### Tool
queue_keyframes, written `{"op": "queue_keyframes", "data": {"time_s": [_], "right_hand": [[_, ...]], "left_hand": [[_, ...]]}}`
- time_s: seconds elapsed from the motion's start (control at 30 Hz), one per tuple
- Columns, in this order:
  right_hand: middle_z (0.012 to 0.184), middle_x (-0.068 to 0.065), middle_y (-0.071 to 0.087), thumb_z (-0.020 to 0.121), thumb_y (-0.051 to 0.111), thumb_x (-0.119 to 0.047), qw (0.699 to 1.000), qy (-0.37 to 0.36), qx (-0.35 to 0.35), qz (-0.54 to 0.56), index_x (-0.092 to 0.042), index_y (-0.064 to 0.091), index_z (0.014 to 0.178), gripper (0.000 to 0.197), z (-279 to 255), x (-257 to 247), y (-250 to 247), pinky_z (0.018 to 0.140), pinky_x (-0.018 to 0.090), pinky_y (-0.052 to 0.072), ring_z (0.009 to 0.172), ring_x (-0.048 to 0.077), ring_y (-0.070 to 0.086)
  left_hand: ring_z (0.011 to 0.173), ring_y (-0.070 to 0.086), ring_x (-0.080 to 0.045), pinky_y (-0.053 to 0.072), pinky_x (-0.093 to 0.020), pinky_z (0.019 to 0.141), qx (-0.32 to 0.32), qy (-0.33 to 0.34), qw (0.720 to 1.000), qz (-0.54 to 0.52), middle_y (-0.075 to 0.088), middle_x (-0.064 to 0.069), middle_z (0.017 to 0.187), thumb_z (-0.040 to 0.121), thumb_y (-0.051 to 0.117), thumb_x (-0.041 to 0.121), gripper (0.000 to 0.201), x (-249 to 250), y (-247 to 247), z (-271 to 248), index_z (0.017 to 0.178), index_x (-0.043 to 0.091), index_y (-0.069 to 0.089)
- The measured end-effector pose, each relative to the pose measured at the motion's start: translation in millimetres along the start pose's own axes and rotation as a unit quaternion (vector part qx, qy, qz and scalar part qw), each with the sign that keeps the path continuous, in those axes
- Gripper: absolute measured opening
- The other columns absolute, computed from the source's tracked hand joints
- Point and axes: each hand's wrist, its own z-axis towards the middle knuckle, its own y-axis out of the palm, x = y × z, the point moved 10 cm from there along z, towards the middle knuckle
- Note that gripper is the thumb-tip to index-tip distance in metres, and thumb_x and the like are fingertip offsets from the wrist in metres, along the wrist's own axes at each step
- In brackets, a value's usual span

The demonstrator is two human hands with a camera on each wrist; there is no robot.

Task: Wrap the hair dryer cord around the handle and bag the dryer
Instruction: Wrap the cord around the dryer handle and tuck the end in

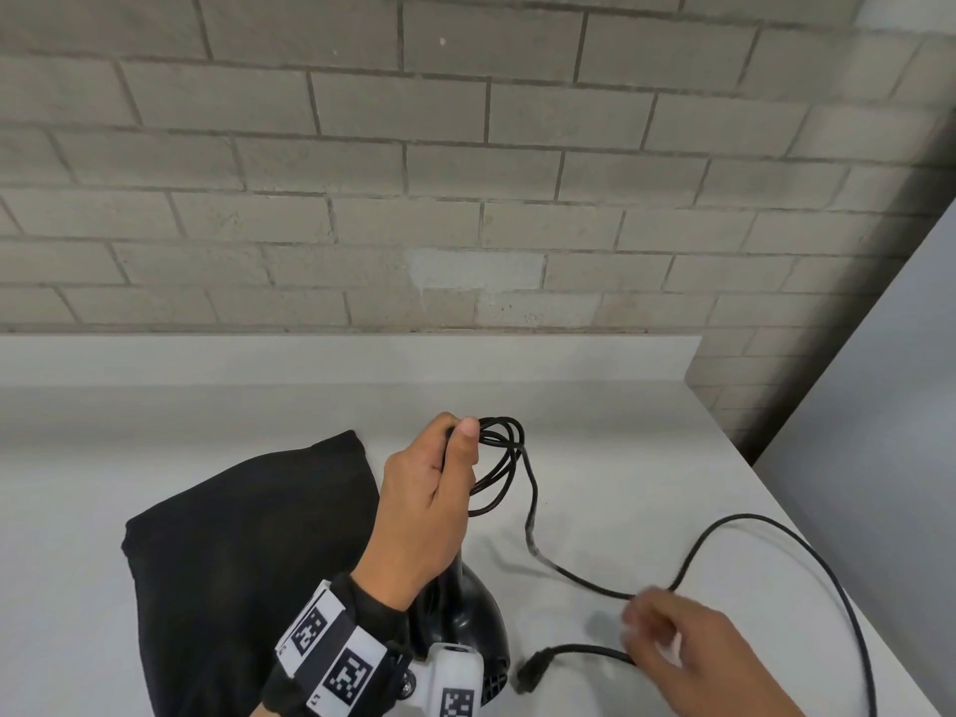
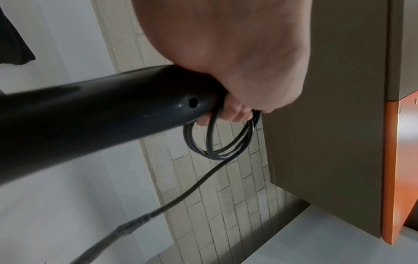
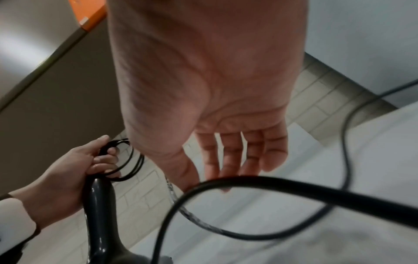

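**Q:** Which step was in hand?

**A:** Cord winding. The left hand (image 1: 429, 501) gripped the hair dryer handle (image 2: 95, 114), fingers curled round it and pinning several cord (image 1: 734, 540) loops at its end.

**Q:** And the right hand (image 1: 693, 649)?

**A:** Fingers spread, holding nothing (blurred), just above the slack cord. Next it likely needed to take that slack and the plug (image 1: 533, 672). The black bag (image 1: 233, 551) lay beyond the left hand.

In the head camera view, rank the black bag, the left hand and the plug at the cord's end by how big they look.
1. black bag, clearly the largest.
2. left hand, gripping the dryer handle and cord loops.
3. plug, smallest.

All lie at similar range, so the order looks reliable, though the bag is cut off by the frame.
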Motion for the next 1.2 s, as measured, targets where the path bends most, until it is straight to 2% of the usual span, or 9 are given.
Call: {"op": "queue_keyframes", "data": {"time_s": [0.17, 0.27, 0.33, 0.43, 0.53, 0.63, 0.87, 1.1, 1.2], "right_hand": [[0.113, -0.027, 0.055, 0.088, 0.065, -0.038, 0.99, -0.09, 0.103, 0.042, -0.039, 0.051, 0.116, 0.031, 31.1, -68.4, -14.9, 0.086, 0.004, 0.039, 0.11, -0.004, 0.052], [0.131, -0.028, 0.05, 0.093, 0.054, -0.043, 0.983, -0.12, 0.078, 0.117, -0.032, 0.04, 0.134, 0.045, 53.7, -107.0, -8.1, 0.102, 0.008, 0.033, 0.126, -0.008, 0.044], [0.119, -0.025, 0.059, 0.095, 0.055, -0.036, 0.972, -0.13, 0.049, 0.19, -0.034, 0.041, 0.13, 0.038, 61.4, -121.0, -2.6, 0.102, 0.019, 0.04, 0.12, -0.003, 0.052], [0.088, -0.009, 0.06, 0.096, 0.056, -0.028, 0.953, -0.153, 0.093, 0.243, -0.035, 0.05, 0.11, 0.017, 54.6, -136.7, -16.4, 0.075, 0.043, 0.054, 0.079, 0.009, 0.061], [0.078, -0.007, 0.057, 0.094, 0.057, -0.025, 0.937, -0.205, 0.181, 0.215, -0.034, 0.056, 0.098, 0.01, 36.2, -151.5, -45.6, 0.06, 0.027, 0.047, 0.065, 0.009, 0.05], [0.08, -0.013, 0.056, 0.093, 0.06, -0.016, 0.922, -0.279, 0.239, 0.119, -0.019, 0.063, 0.093, 0.005, 21.8, -178.9, -72.8, 0.068, 0.007, 0.036, 0.072, -0.001, 0.05], [0.076, -0.006, 0.055, 0.09, 0.066, -0.008, 0.908, -0.356, 0.21, 0.064, -0.009, 0.069, 0.091, 0.003, 38.2, -226.3, -95.1, 0.07, 0.007, 0.035, 0.071, -0.004, 0.047], [0.077, -0.008, 0.064, 0.087, 0.07, -0.018, 0.945, -0.268, 0.121, 0.141, -0.022, 0.07, 0.082, 0.006, 91.2, -220.6, -82.5, 0.059, 0.022, 0.045, 0.059, 0.008, 0.05], [0.073, -0.009, 0.067, 0.087, 0.07, -0.017, 0.954, -0.216, 0.062, 0.196, -0.02, 0.072, 0.08, 0.008, 107.9, -207.5, -65.8, 0.061, 0.025, 0.048, 0.061, 0.011, 0.055]], "left_hand": [[0.047, 0.03, -0.013, 0.028, -0.032, 0.045, -0.008, 0.003, 1.0, -0.007, 0.033, 0.009, 0.051, 0.096, 0.039, 0.057, 0.039, -0.6, 4.6, 1.5, 0.066, 0.031, 0.044], [0.045, 0.033, -0.014, 0.031, -0.037, 0.044, -0.008, 0.003, 1.0, -0.001, 0.035, 0.007, 0.048, 0.095, 0.039, 0.06, 0.041, -0.8, 3.8, 1.0, 0.071, 0.029, 0.049], [0.045, 0.038, -0.013, 0.036, -0.04, 0.046, -0.001, 0.013, 1.0, 0.005, 0.04, 0.005, 0.048, 0.095, 0.04, 0.059, 0.032, 0.7, 1.4, 0.2, 0.084, 0.034, 0.056], [0.045, 0.038, -0.011, 0.036, -0.037, 0.046, 0.01, 0.01, 1.0, -0.02, 0.04, 0.004, 0.049, 0.093, 0.043, 0.056, 0.028, -1.9, -0.9, -0.9, 0.116, 0.04, 0.048], [0.046, 0.038, -0.015, 0.036, -0.045, 0.046, 0.018, 0.012, 1.0, -0.022, 0.04, 0.002, 0.05, 0.093, 0.044, 0.055, 0.02, -0.9, -2.1, -1.6, 0.103, 0.038, 0.044], [0.045, 0.04, -0.016, 0.037, -0.045, 0.046, 0.014, 0.019, 1.0, 0.009, 0.043, -0.002, 0.05, 0.093, 0.042, 0.058, 0.023, 2.2, -0.6, -1.3, 0.09, 0.035, 0.042], [0.05, 0.045, -0.028, 0.04, -0.047, 0.049, -0.008, 0.047, 0.997, 0.055, 0.048, -0.009, 0.059, 0.095, 0.031, 0.065, 0.046, 11.4, 7.9, 1.6, 0.08, 0.024, 0.043], [0.046, 0.035, -0.009, 0.029, -0.015, 0.046, -0.028, 0.078, 0.994, 0.065, 0.04, 0.008, 0.053, 0.087, 0.049, 0.065, 0.044, 16.5, 10.7, 2.3, 0.073, 0.025, 0.037], [0.047, 0.036, -0.009, 0.033, -0.019, 0.045, -0.018, 0.082, 0.994, 0.07, 0.039, 0.008, 0.053, 0.089, 0.054, 0.053, 0.039, 15.6, 9.7, 2.7, 0.072, 0.023, 0.038]]}}
